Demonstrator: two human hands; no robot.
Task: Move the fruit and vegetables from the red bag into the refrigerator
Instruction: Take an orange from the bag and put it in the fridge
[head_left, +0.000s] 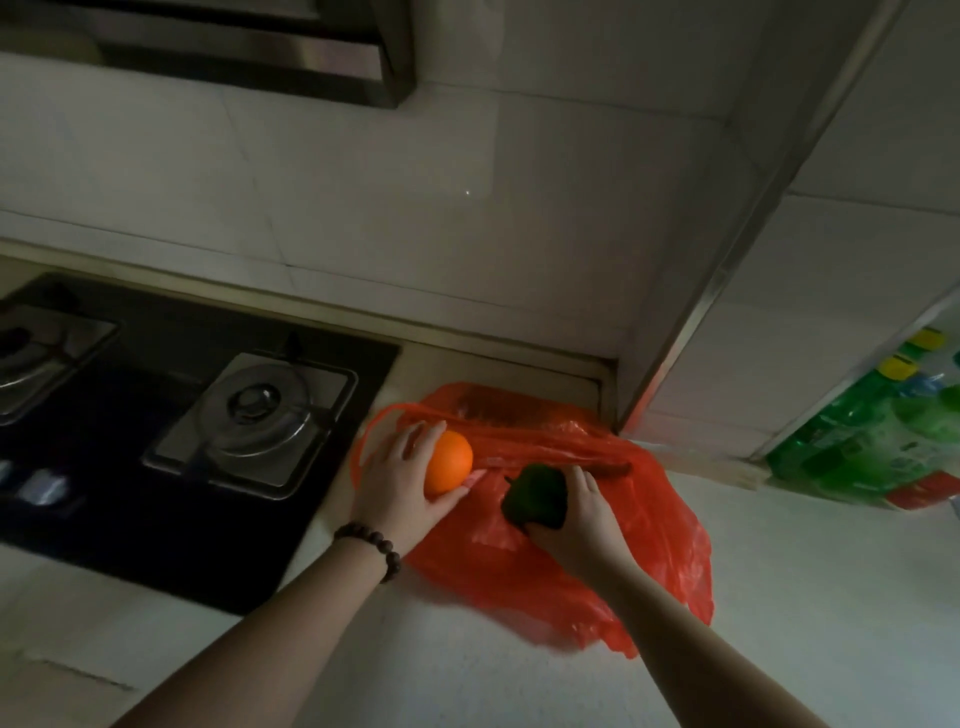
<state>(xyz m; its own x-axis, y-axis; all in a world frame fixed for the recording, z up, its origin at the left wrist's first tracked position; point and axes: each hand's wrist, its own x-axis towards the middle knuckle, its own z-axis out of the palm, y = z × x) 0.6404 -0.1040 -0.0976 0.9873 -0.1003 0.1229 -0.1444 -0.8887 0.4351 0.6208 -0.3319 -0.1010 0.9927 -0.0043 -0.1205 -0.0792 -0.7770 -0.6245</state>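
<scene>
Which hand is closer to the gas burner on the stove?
Left. The left hand, holding the orange, is just beside the burner. The right hand, holding the green pepper, is farther away over the red bag.

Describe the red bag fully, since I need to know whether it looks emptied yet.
The red bag is thin, translucent, crinkled plastic, lying flat and slack on the pale countertop right of the stove, in the wall corner. Its loop handles trail toward the stove. The left hand holds an orange and the right hand a green pepper over it. Any remaining contents cannot be told.
</scene>
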